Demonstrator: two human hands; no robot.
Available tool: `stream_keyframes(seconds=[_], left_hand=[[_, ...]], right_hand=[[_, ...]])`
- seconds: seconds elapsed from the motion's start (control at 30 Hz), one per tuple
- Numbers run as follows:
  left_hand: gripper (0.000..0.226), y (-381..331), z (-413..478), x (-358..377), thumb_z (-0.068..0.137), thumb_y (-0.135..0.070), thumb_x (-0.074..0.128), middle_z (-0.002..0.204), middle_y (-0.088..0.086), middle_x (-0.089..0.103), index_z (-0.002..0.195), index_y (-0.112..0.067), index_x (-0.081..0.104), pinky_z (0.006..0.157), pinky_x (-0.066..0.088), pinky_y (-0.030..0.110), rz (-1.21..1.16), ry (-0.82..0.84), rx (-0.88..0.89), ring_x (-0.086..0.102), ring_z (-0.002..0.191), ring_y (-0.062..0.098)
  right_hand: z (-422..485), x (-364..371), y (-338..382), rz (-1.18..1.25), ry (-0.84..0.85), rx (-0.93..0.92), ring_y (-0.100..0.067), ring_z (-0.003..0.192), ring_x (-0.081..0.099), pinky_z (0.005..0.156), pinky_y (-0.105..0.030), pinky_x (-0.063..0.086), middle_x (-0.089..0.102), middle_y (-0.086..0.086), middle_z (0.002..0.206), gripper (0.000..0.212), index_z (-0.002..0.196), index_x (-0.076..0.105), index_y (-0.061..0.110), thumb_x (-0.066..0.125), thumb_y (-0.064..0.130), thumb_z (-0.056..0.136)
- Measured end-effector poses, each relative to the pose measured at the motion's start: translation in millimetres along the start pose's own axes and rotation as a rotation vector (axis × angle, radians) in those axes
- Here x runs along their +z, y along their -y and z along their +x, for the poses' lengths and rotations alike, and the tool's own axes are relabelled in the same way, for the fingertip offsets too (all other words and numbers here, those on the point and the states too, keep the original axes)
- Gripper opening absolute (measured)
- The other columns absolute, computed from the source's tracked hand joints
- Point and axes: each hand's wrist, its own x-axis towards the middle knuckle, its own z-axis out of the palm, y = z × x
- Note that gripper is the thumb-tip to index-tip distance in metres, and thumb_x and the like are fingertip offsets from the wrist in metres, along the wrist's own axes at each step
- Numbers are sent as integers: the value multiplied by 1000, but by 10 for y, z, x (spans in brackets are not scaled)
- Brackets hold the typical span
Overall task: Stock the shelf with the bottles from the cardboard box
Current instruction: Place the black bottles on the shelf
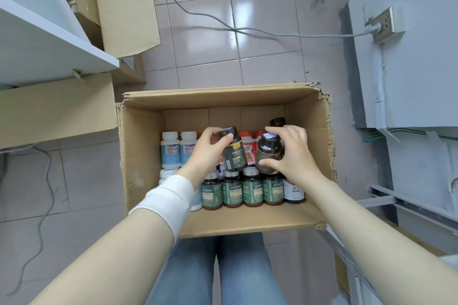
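Tiled floor [247, 20]; in box [141, 156] hands [205, 153] [295, 153] grip btls [234, 156] [269, 153] (glass?).

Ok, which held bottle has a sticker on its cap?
The round brown bottle in the right hand, with a blue-and-white sticker on its cap. The black bottle in the left hand has a plain cap.

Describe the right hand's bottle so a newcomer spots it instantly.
In the open cardboard box on the floor, above the green bottles along its near wall, the right hand grips a rounded brown bottle. Unlike the left hand's black bottle, its cap bears a blue sticker.
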Motion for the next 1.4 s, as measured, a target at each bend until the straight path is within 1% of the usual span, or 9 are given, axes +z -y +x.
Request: stream_keyframes(seconds=[0.23, 0.3, 0.47, 0.6, 0.77, 0.87, 1.0, 1.13, 1.4], left_hand=[[25, -356, -796, -354, 80, -51, 56, 108, -4, 59, 97, -33, 52, 78, 54, 35, -96, 149, 43, 62, 92, 4], [42, -470, -1090, -437, 72, -56, 55, 114, 3, 58, 103, -29, 50, 89, 50, 48, -97, 192, 57, 61, 100, 18], [22, -652, -1872, -644, 83, -42, 54, 91, 4, 66, 95, -24, 51, 60, 55, 36, -160, 330, 151, 68, 76, 13], [33, -722, -2556, -727, 81, -44, 54, 107, 14, 63, 103, -21, 47, 78, 55, 47, -122, 467, 212, 64, 94, 28], [17, -833, -3435, -572, 95, -34, 47, 89, 5, 68, 103, -20, 48, 63, 55, 33, -80, 679, 312, 68, 73, 18], [17, -898, -4014, -398, 94, -33, 49, 87, 5, 68, 101, -17, 49, 64, 56, 34, -32, 818, 381, 68, 74, 19], [16, -846, -4790, -101, 94, -30, 51, 85, 2, 69, 97, -15, 54, 62, 58, 31, 67, 964, 496, 69, 70, 14], [18, -658, -5482, 219, 91, -34, 53, 81, -2, 73, 97, -18, 56, 63, 57, 31, 157, 1084, 562, 70, 74, 14], [16, 274, -7378, 1034, 93, -29, 51, 78, -2, 72, 95, -13, 56, 58, 56, 29, 227, 1344, 700, 69, 69, 14]], right_hand=[[-913, -194, 634, 526, -89, 271, -12, 104, 52, 93, -29, 43, 50, -3, 121, 59, 104, 45, 51, 80, 18, 69], [-1254, -212, 859, 687, -146, 306, -12, 105, 54, 95, -34, 47, 52, -2, 120, 60, 108, 45, 48, 77, 12, 72], [-2148, -81, 1465, 1163, -415, 421, -7, 81, 65, 73, -26, 54, 64, 0, 98, 49, 128, 46, 8, 63, 3, 82], [-2894, 153, 1954, 1423, -482, 400, -10, 74, 66, 61, -25, 54, 66, -8, 96, 36, 124, 51, 5, 55, 11, 89], [-3764, 233, 2344, 1515, -549, 306, -29, 100, 59, 88, -52, 48, 63, -15, 111, 51, 124, 51, 8, 63, 23, 76], [-4308, 161, 2440, 1487, -626, 218, -25, 93, 63, 77, -41, 57, 65, -12, 111, 47, 116, 54, 15, 63, 25, 72], [-5106, 109, 2448, 1415, -787, 143, -22, 96, 61, 90, -41, 49, 64, -6, 107, 35, 113, 56, 17, 59, 16, 78], [-5952, 114, 2411, 1350, -939, 116, -14, 90, 64, 75, -24, 56, 68, 0, 99, 33, 113, 58, 12, 57, 11, 79], [-8048, 353, 2196, 1285, -1231, 59, -17, 95, 62, 82, -30, 54, 64, -6, 105, 35, 114, 56, 9, 60, 6, 79]])
